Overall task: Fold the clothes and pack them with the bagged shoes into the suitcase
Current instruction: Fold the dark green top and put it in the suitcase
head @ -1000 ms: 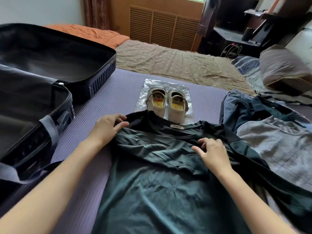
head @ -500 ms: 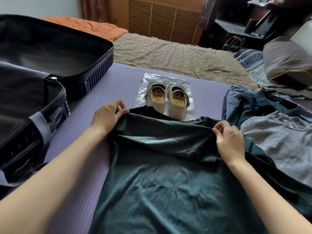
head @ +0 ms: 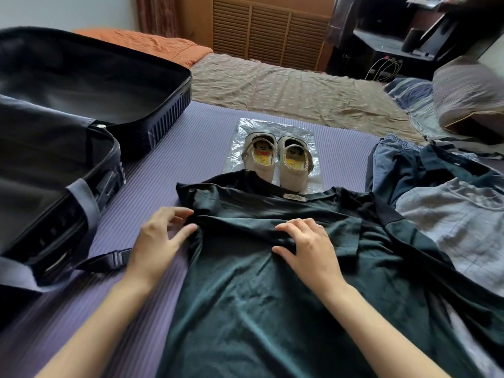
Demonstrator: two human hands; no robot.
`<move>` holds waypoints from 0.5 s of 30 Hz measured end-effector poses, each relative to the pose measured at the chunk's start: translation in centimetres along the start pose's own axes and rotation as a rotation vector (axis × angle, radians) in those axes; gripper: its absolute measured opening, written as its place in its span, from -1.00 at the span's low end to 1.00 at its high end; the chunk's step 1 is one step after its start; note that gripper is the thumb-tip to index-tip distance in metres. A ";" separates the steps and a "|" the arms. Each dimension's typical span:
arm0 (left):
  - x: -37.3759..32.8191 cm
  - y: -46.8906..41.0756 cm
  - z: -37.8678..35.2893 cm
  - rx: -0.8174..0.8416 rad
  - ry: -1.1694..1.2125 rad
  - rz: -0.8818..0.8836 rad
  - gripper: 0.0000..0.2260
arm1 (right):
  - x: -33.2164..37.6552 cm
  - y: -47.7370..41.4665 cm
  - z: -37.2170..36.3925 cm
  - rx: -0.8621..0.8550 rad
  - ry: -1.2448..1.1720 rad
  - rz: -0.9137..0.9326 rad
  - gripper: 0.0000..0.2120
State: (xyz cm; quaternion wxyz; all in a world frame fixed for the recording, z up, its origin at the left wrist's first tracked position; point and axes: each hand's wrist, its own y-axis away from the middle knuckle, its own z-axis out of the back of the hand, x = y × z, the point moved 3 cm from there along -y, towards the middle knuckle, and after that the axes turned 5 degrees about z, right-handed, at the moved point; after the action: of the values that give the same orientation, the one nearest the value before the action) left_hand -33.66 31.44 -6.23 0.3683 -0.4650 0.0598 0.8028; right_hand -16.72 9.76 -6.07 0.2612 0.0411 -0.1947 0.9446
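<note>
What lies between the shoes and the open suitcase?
Head view: only bare purple striped sheet lies between the suitcase and the clear bag under the shoes.

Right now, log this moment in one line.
step: folding dark T-shirt | left hand: touches sleeve edge | right hand: presses shirt chest | shoes: on plastic bag, unbagged | suitcase: open

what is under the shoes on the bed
A flat clear plastic bag lies under the shoes, spread on the purple mat. The dark green shirt collar overlaps the bag's near edge, so that strip is hidden.
</note>
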 end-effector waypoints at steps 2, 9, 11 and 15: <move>0.5 0.5 -0.4 -0.010 0.000 0.053 -0.72 | -0.1 -0.5 -0.1 -0.002 0.003 -0.065 -0.62; 0.0 0.0 -1.2 -0.055 0.080 0.227 -0.79 | -0.2 -0.3 0.8 -0.050 -0.078 -0.074 -0.91; -0.3 0.2 -1.1 -0.060 0.086 0.246 -0.81 | -0.1 0.1 1.0 -0.052 -0.077 -0.059 -0.91; -1.6 1.0 0.4 -0.172 0.056 0.087 -0.73 | -1.4 0.6 2.5 -0.179 -0.146 -0.164 -0.93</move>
State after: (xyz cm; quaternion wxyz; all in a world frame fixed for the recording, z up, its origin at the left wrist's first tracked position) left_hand -34.07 30.03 -4.98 0.2898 -0.5143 0.0211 0.8069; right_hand -15.87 7.69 -4.25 0.3255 0.1023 -0.2927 0.8933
